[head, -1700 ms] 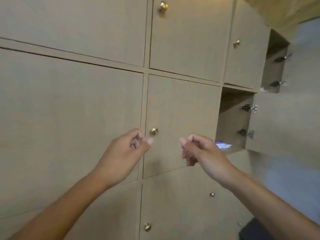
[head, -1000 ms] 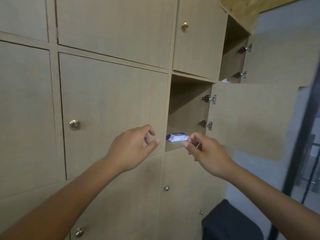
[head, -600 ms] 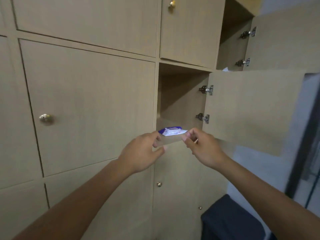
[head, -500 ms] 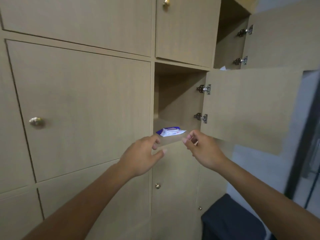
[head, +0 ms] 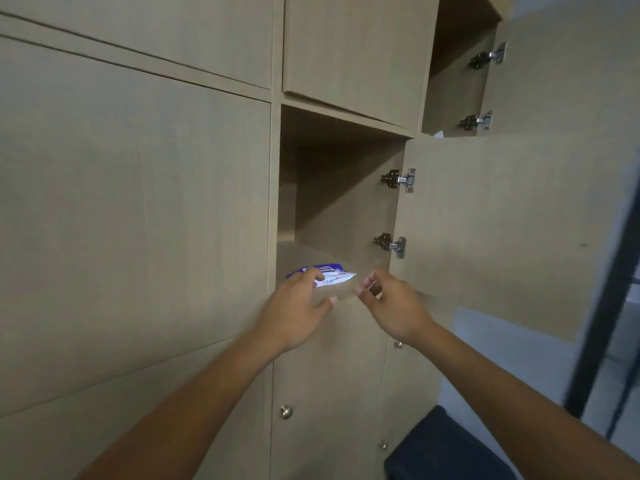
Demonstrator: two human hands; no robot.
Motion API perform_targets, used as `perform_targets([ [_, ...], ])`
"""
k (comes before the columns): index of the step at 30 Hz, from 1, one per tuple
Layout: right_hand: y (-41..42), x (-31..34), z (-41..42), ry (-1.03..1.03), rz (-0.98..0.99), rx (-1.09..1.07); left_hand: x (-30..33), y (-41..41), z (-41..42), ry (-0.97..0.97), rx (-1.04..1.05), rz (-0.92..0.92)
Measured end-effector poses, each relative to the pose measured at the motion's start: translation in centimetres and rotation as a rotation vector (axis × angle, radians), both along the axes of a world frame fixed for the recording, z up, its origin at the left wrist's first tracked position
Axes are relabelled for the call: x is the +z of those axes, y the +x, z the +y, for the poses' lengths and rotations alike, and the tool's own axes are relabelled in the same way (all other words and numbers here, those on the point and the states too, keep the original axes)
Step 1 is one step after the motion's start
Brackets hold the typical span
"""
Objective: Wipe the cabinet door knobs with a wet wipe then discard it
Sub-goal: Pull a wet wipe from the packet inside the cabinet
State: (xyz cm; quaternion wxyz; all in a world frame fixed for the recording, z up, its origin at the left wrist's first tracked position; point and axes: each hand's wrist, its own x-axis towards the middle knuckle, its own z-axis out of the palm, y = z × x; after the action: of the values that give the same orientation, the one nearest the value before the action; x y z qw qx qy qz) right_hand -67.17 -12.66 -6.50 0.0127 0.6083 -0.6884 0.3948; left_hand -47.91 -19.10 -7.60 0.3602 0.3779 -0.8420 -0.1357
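Reaching up w/ both forearms from bottom of frame. Left hand (head: 298, 313) at frame centre, fingers curling over wet wipe pack (head: 329, 274), thumb below shelf edge; looks like gripping it, not certain. Right hand (head: 391, 306) just right of pack, fingers loosely curled, holding nothing, not touching pack. Pack lying at front edge of open compartment (head: 332, 188), centre frame. Door (head: 502, 220) swinging open right. Knob (head: 286, 411) showing lower centre.
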Motion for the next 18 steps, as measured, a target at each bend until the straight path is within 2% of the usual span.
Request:
perform_targets([
  [8,-4.6,-1.4,-8.9,0.015,-0.006,-0.013,-1.7,-4.4,-9.2,0.129,0.112,0.106],
  [18,-8.4,-2.7,-17.5,0.054,-0.038,0.047,-4.0,-10.2,-17.4,0.215,0.312,0.051],
])
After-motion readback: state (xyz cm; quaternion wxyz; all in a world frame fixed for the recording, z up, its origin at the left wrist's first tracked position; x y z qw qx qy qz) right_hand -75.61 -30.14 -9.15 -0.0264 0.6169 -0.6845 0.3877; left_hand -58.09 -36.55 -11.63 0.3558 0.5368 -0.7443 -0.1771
